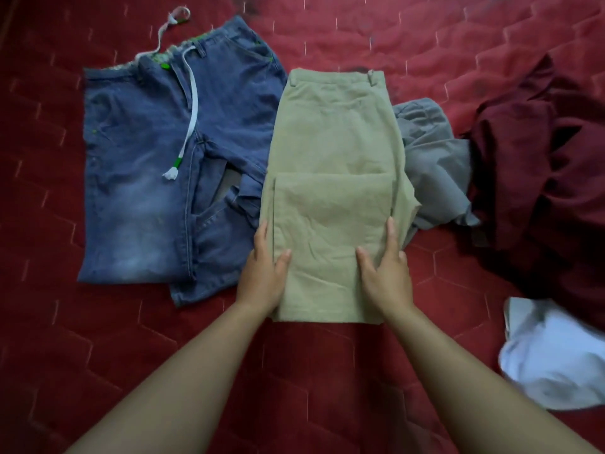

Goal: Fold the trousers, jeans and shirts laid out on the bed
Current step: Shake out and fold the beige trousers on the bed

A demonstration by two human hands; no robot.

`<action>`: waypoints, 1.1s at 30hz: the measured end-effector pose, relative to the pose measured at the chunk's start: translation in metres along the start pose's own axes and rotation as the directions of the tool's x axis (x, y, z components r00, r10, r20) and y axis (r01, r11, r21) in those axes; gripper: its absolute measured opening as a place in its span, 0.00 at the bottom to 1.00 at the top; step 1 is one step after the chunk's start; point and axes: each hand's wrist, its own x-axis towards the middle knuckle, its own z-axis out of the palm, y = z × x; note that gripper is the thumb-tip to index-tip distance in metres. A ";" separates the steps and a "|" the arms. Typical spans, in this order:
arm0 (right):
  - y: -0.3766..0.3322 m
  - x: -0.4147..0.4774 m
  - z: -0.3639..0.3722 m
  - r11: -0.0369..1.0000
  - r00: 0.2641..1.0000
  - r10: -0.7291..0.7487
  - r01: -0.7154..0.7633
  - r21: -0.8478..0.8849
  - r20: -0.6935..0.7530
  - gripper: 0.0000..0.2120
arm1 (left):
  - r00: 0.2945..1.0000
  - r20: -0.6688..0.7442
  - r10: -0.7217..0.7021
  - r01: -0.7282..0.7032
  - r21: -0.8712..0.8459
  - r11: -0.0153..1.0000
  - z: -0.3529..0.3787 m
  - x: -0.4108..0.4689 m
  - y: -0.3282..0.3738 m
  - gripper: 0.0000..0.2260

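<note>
Khaki trousers [330, 178], matte creased cloth, lie folded into a long rectangle at mid-bed on the red quilted cover [327, 371], waistband at the far end. Left hand [263, 273] and right hand [386, 273] flank the near half, with fingers straight along each side edge and thumbs spread flat on top. Faded blue jeans [140, 178] with a white drawstring [193, 103] adjoin at left. Grey garment [432, 165], maroon garment [540, 165] and white garment [553, 358] lie crumpled at right.

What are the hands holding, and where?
The folded khaki trousers: the left hand and right hand press their two side edges, fingers straight, thumbs on top.
</note>
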 end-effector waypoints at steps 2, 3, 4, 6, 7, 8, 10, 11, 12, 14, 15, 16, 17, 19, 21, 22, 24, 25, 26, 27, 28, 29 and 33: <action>0.003 -0.007 0.000 0.998 0.998 -0.051 0.052 0.029 -0.030 0.33 | 0.998 -0.050 0.044 -0.046 -0.024 0.999 -0.002 -0.006 0.001 0.28; 0.004 -0.012 -0.002 0.996 0.996 -0.076 0.078 0.036 -0.049 0.32 | 0.997 -0.056 0.059 -0.061 -0.034 0.998 -0.003 -0.009 0.002 0.28; 0.004 -0.017 -0.004 0.995 0.993 -0.091 0.094 0.045 -0.070 0.31 | 0.996 -0.053 0.070 -0.072 -0.043 0.996 -0.004 -0.013 0.004 0.28; 0.004 -0.030 -0.012 0.992 0.990 -0.098 0.104 0.066 -0.099 0.30 | 0.995 -0.050 0.081 -0.084 -0.054 0.995 -0.009 -0.024 0.006 0.27; 0.003 -0.038 -0.016 0.992 0.990 -0.099 0.106 0.066 -0.104 0.30 | 0.996 -0.049 0.079 -0.082 -0.063 0.995 -0.011 -0.032 0.006 0.27; 0.003 -0.048 -0.020 0.992 0.989 -0.103 0.109 0.057 -0.107 0.29 | 0.996 -0.046 0.073 -0.076 -0.075 0.994 -0.013 -0.042 0.005 0.27; 0.004 -0.070 -0.027 0.992 0.987 -0.121 0.125 0.023 -0.109 0.29 | 0.997 -0.043 0.058 -0.062 -0.096 0.993 -0.016 -0.066 0.001 0.27; 0.006 -0.083 -0.030 0.991 0.985 -0.131 0.133 0.007 -0.108 0.29 | 0.998 -0.039 0.052 -0.056 -0.108 0.993 -0.017 -0.081 -0.003 0.27; 0.009 -0.097 -0.031 0.991 0.985 -0.136 0.136 -0.004 -0.104 0.29 | 0.999 -0.031 0.044 -0.048 -0.124 0.991 -0.018 -0.096 -0.008 0.27; 0.018 -0.127 -0.033 0.993 0.990 -0.117 0.116 -0.016 -0.081 0.29 | 1.000 0.000 0.027 -0.027 -0.148 0.989 -0.019 -0.128 -0.018 0.27; 0.024 -0.142 -0.033 0.995 0.993 -0.096 0.094 -0.019 -0.067 0.29 | 1.000 0.013 0.020 -0.018 -0.148 0.989 -0.019 -0.145 -0.024 0.27; 0.029 -0.158 -0.032 0.997 0.996 -0.076 0.075 -0.019 -0.054 0.30 | 1.000 0.022 0.018 -0.014 -0.145 0.989 -0.019 -0.160 -0.032 0.27; 0.035 -0.173 -0.030 0.998 0.997 -0.063 0.062 -0.016 -0.045 0.30 | 0.999 0.027 0.018 -0.014 -0.141 0.990 -0.019 -0.174 -0.039 0.27; 0.047 -0.199 -0.024 0.999 0.999 -0.038 0.037 -0.016 -0.026 0.30 | 0.999 0.041 0.001 0.003 -0.118 0.993 -0.018 -0.197 -0.055 0.26; 0.058 -0.223 -0.016 0.999 1.000 0.012 -0.011 -0.032 0.005 0.30 | 0.997 0.070 -0.022 0.029 -0.095 0.995 -0.018 -0.217 -0.071 0.27; 0.064 -0.234 -0.012 0.998 0.999 0.041 -0.039 -0.044 0.031 0.31 | 0.995 0.093 -0.036 0.044 -0.085 0.995 -0.017 -0.227 -0.079 0.27; 0.077 -0.253 -0.004 0.991 0.989 0.109 -0.100 -0.088 0.101 0.31 | 0.985 0.149 -0.086 0.089 -0.013 0.996 -0.017 -0.243 -0.094 0.27; 0.082 -0.258 -0.001 0.983 0.982 0.139 -0.121 -0.138 0.125 0.32 | 0.980 0.162 -0.119 0.110 0.062 0.992 -0.017 -0.247 -0.099 0.26; 0.086 -0.260 0.001 0.972 0.981 0.153 -0.128 -0.199 0.120 0.32 | 0.977 0.154 -0.149 0.128 0.142 0.982 -0.016 -0.247 -0.103 0.25; 0.088 -0.258 0.002 0.960 0.986 0.146 -0.122 -0.252 0.080 0.31 | 0.978 0.126 -0.167 0.140 0.198 0.970 -0.016 -0.245 -0.105 0.23; 0.088 -0.254 0.002 0.956 0.993 0.117 -0.107 -0.274 0.023 0.30 | 0.982 0.093 -0.166 0.143 0.220 0.965 -0.015 -0.239 -0.104 0.22; 0.086 -0.247 0.001 0.961 0.997 0.080 -0.083 -0.262 -0.023 0.28 | 0.987 0.067 -0.144 0.127 0.214 0.969 -0.015 -0.231 -0.102 0.21; 0.069 -0.211 0.003 0.996 1.000 0.008 -0.009 -0.094 -0.008 0.27 | 0.994 0.088 -0.068 0.061 0.075 0.995 -0.011 -0.190 -0.085 0.20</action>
